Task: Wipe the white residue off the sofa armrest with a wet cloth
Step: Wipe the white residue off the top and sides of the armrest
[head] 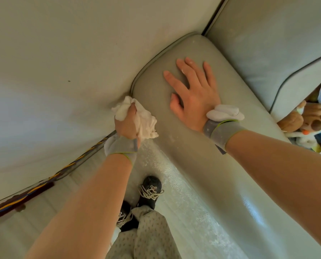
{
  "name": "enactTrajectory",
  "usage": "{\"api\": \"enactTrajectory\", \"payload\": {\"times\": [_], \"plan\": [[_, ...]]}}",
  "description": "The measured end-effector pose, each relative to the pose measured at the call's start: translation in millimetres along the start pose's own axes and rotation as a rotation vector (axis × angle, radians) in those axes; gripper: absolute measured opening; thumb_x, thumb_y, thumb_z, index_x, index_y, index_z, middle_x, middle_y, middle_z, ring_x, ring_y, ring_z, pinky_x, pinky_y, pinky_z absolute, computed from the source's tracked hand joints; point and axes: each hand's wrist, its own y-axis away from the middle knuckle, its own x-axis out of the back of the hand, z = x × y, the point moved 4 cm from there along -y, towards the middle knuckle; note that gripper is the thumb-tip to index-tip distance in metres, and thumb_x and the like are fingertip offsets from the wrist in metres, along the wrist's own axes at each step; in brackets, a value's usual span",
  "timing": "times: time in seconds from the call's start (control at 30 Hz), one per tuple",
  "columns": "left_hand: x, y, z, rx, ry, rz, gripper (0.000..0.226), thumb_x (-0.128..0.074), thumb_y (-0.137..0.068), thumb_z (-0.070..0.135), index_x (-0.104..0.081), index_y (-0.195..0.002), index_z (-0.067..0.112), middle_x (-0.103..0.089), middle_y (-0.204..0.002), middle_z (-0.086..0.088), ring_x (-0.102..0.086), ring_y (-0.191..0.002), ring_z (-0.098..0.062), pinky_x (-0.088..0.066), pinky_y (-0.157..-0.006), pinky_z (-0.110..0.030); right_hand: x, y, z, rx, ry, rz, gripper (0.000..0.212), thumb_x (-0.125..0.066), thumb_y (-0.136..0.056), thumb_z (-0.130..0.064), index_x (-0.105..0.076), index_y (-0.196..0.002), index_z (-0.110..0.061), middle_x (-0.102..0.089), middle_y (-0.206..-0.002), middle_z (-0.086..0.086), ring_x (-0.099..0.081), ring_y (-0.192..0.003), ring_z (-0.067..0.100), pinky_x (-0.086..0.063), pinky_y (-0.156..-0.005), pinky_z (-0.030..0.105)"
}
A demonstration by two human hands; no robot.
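Note:
The grey-green leather sofa armrest (156, 86) runs from the middle of the view toward the lower right. White residue (176, 176) speckles its near side face and front edge. My left hand (127, 126) is clenched around a crumpled white cloth (146, 124) and presses it against the armrest's left edge, beside the wall. My right hand (191, 92) lies flat on top of the armrest, fingers spread, holding nothing. Both wrists wear grey bands.
A pale wall (53, 71) stands close on the left, with a dark skirting and coloured cable (43, 186) at its foot. The sofa back cushion (277, 43) rises at upper right. Stuffed toys (305, 120) lie at the right edge. My shoes (150, 189) stand on the pale floor below.

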Motion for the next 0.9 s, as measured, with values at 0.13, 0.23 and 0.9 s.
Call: {"api": "enactTrajectory", "payload": {"times": [0.13,0.23,0.9], "plan": [[6,0,2,-0.044,0.091,-0.113,0.062,-0.077,-0.049,0.038,-0.062,-0.108,0.025,-0.067,-0.112,0.002,-0.064,-0.105,-0.019,-0.05,-0.096,-0.047,0,0,1,-0.003,0.002,-0.007,0.044,-0.053,-0.079,-0.022,-0.061,-0.122,-0.015,-0.056,-0.129,0.019,-0.05,-0.123,0.036,-0.034,-0.104,0.058],[4,15,8,-0.085,0.075,-0.249,0.068,-0.075,-0.054,0.031,-0.057,-0.118,0.017,-0.064,-0.111,-0.002,-0.062,-0.108,-0.022,-0.049,-0.097,-0.047,-2,3,1,-0.007,0.01,-0.015,0.045,-0.053,-0.079,-0.022,-0.061,-0.123,-0.016,-0.056,-0.129,0.019,-0.05,-0.124,0.036,-0.033,-0.104,0.058],[-6,106,-7,-0.501,-0.247,-0.379,0.037,-0.068,-0.062,0.014,-0.049,-0.083,0.038,-0.056,-0.094,-0.004,-0.054,-0.092,-0.025,-0.046,-0.078,-0.027,-1,0,2,-0.005,0.018,-0.013,0.045,-0.052,-0.08,-0.022,-0.059,-0.124,-0.016,-0.054,-0.132,0.019,-0.048,-0.126,0.036,-0.03,-0.107,0.056]]}}
